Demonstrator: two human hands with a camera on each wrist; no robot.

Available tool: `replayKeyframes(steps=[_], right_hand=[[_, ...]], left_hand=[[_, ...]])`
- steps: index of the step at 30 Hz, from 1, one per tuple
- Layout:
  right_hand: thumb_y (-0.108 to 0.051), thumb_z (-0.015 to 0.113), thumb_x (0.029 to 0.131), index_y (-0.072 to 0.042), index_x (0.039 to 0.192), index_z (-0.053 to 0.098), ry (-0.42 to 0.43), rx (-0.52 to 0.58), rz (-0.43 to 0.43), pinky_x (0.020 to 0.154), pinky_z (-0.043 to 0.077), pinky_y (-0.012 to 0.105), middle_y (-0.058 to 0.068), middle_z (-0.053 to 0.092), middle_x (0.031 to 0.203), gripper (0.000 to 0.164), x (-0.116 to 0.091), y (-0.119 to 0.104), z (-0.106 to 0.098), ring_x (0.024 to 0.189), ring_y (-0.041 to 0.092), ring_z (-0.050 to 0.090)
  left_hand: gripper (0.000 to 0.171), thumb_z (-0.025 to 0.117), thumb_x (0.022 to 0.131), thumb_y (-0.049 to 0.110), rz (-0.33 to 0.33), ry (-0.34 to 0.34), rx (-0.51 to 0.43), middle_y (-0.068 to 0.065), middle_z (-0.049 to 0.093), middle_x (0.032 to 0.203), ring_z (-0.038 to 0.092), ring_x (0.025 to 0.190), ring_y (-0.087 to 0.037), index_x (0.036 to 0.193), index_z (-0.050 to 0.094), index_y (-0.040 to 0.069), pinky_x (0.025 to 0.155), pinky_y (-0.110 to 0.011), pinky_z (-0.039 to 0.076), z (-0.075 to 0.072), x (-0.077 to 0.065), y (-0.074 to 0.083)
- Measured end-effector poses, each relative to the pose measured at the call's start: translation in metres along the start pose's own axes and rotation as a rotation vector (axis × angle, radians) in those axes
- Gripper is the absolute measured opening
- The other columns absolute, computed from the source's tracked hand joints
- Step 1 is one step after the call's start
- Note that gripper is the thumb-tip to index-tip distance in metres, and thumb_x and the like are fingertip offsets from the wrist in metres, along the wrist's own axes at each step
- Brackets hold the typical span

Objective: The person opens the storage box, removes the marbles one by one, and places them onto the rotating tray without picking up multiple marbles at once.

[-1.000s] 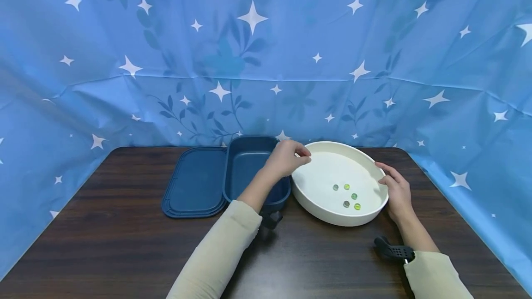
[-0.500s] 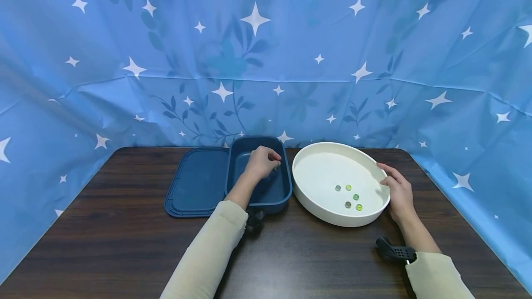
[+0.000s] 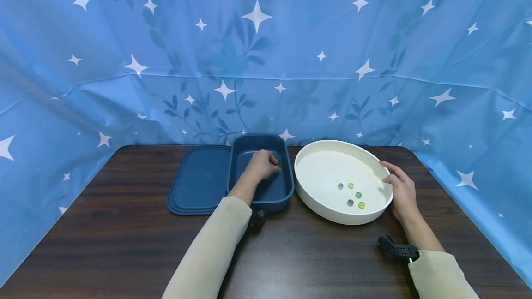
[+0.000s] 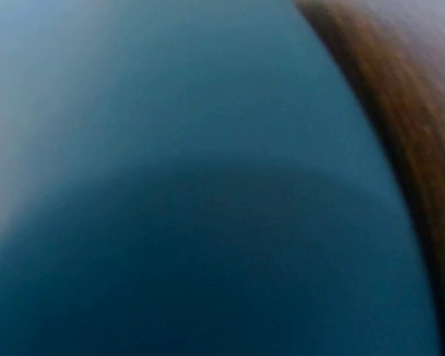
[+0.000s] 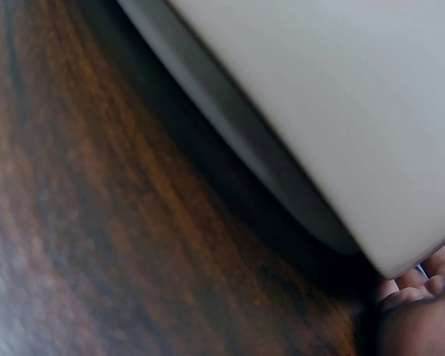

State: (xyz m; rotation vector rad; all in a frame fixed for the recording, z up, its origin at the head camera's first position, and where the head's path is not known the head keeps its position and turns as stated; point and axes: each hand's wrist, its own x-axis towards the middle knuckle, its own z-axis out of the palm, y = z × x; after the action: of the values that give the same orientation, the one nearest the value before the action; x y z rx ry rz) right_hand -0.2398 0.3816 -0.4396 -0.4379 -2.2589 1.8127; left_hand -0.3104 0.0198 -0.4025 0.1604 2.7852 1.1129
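Observation:
My left hand (image 3: 262,165) reaches into the deep blue box (image 3: 232,170), fingers bent and fingertips low near its right wall. Small dark green glass marbles (image 3: 277,156) show just beyond the fingertips; I cannot tell whether one is still pinched there. My right hand (image 3: 402,192) grips the right rim of a round white tray (image 3: 324,165), thumb over the inside edge. Several clear, green and yellow-green marbles (image 3: 358,195) lie on the tray floor toward its lower right. In the left wrist view the blue box wall (image 4: 230,111) fills most of the picture, hiding the hand.
A flat blue lid (image 3: 199,181) lies on the dark wooden table (image 3: 104,225), against the box's left side. The tray stands close to the right of the box. Behind the table hangs a blue curtain (image 3: 299,36) with white stars.
My left hand has moved left from above the white tray's rim into the blue box and lower, after carrying a marble at its fingertips. The right hand keeps its grip on the tray.

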Motion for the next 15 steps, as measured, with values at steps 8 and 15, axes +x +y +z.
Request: replayKeyframes(steps=[8, 15], right_hand=[[-0.007, 0.037, 0.096, -0.017, 0.149, 0.051, -0.002, -0.024, -0.015, 0.081, 0.045, 0.004, 0.008, 0.032, 0.165, 0.056, 0.0011, 0.0014, -0.0019, 0.133, 0.012, 0.046], [-0.007, 0.037, 0.096, -0.016, 0.15, 0.05, -0.001, -0.035, -0.018, 0.081, 0.044, 0.002, 0.007, 0.033, 0.165, 0.056, 0.0005, 0.0012, -0.0008, 0.139, 0.016, 0.044]], left_hand=[[0.008, 0.077, 0.089, 0.015, 0.003, -0.04, 0.045, -0.006, 0.072, 0.103, 0.062, 0.091, -0.021, 0.096, 0.078, 0.01, 0.086, -0.038, 0.054, 0.0019, 0.0022, -0.0003], [0.005, 0.078, 0.088, 0.014, 0.001, -0.051, 0.062, -0.005, 0.072, 0.098, 0.061, 0.087, -0.02, 0.092, 0.077, 0.011, 0.081, -0.037, 0.053, 0.003, 0.0023, -0.0012]])
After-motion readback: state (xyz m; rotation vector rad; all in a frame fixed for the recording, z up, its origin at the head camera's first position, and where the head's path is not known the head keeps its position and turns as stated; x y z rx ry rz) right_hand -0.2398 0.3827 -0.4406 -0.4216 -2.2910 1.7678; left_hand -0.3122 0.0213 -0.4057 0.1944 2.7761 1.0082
